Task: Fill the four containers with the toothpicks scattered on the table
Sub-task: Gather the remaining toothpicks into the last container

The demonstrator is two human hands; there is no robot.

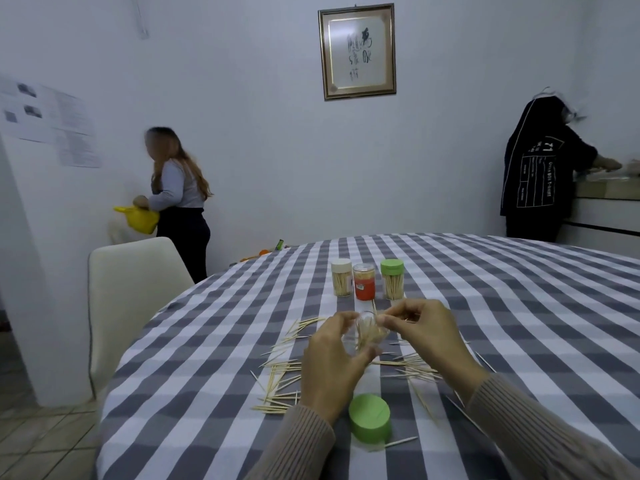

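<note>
My left hand (332, 362) grips a clear open container (367, 330) above the table, partly filled with toothpicks. My right hand (426, 336) pinches a toothpick or two at the container's mouth. Its green lid (370, 423) lies on the cloth near my left wrist. Three closed containers stand in a row further back: one with a cream lid (341, 277), a red one (364, 282), one with a green lid (392, 279). Loose toothpicks (282, 379) lie scattered left of my hands, and more toothpicks (412, 368) lie under my right hand.
The round table (519, 306) has a grey-and-white checked cloth. A white chair (131, 292) stands at its left edge. One person with a yellow bag (138, 218) stands at the back left; another person (535, 174) in a dark top works at a counter on the right.
</note>
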